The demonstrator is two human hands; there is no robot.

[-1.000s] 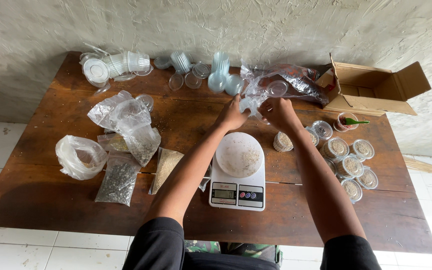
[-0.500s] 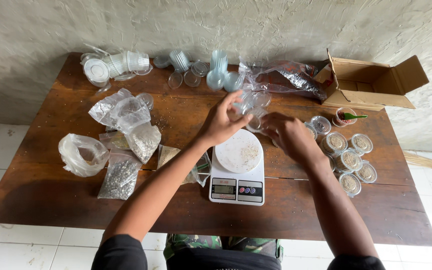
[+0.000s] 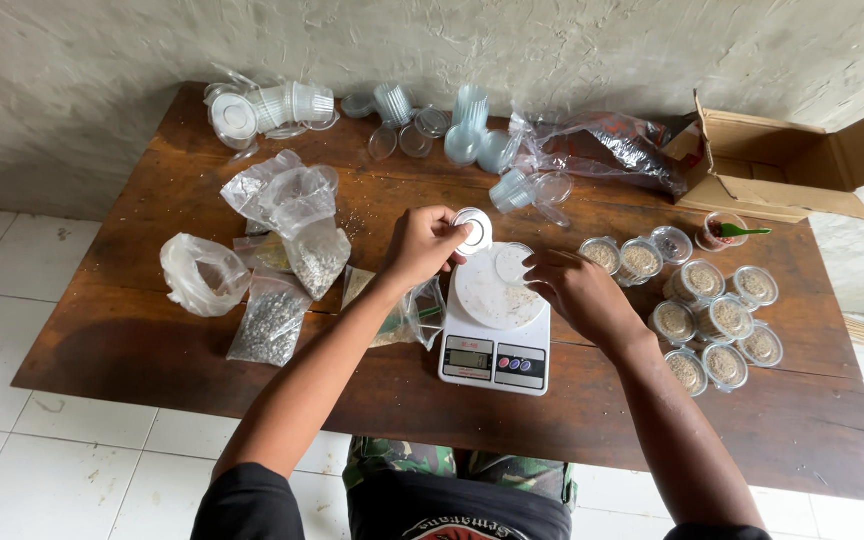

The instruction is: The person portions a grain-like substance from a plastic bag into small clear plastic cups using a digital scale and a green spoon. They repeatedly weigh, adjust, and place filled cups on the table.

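Note:
A white digital kitchen scale [image 3: 497, 335] stands on the wooden table [image 3: 132, 300] in front of me. My left hand [image 3: 422, 245] is raised over its left edge and grips a small round clear lid [image 3: 473, 230]. My right hand [image 3: 577, 290] rests at the right side of the scale's round platform and holds a small clear plastic cup [image 3: 514, 263] that sits on the platform. To the right, several small lidded cups [image 3: 722, 320] filled with pale grain are grouped together.
Plastic bags of seeds and grain [image 3: 292, 235] lie left of the scale. Stacks of empty clear cups and lids [image 3: 272, 105] line the back edge by the wall. An open cardboard box [image 3: 782, 165] sits at the back right, a dark plastic bag [image 3: 612, 145] beside it.
Both hands have drawn back from the cups at the rear of the table to the scale. A cup now sits on the platform and my left hand holds a lid.

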